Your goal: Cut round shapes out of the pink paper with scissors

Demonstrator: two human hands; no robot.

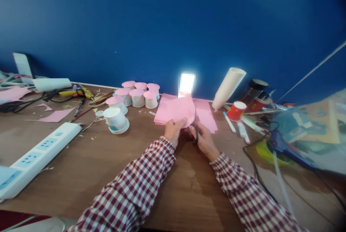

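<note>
both forearms (135,179) are angled inward across the surface (186,185); pink paper (177,109) is pinched by the left grip (174,131), and scissors (196,137), pointed forward, are clasped in the right grip (205,140)!

Both forearms (135,181) slant forward and inward, left grip (173,131) pinching, right grip (205,141) curled near it.

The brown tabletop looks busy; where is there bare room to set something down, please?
Bare tabletop shows between the power strip and left sleeve, and between left sleeve and right sleeve. Right of the right hand is crowded: markers, red paper cup, blue glue gun.
</note>
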